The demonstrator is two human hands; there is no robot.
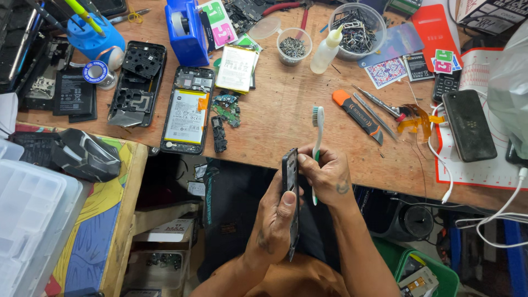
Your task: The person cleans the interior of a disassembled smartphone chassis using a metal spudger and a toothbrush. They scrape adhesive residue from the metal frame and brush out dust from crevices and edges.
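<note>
Mid-frame, the left hand (278,217) grips a black phone frame (290,192) edge-on; the right hand (328,177) pinches a white-and-green toothbrush (317,148) (bristles up), cleaning next needs the bristles turned onto it

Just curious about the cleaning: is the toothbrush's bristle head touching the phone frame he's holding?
Apart. The head view shows the toothbrush head raised above the phone frame, with bare table behind.
</note>
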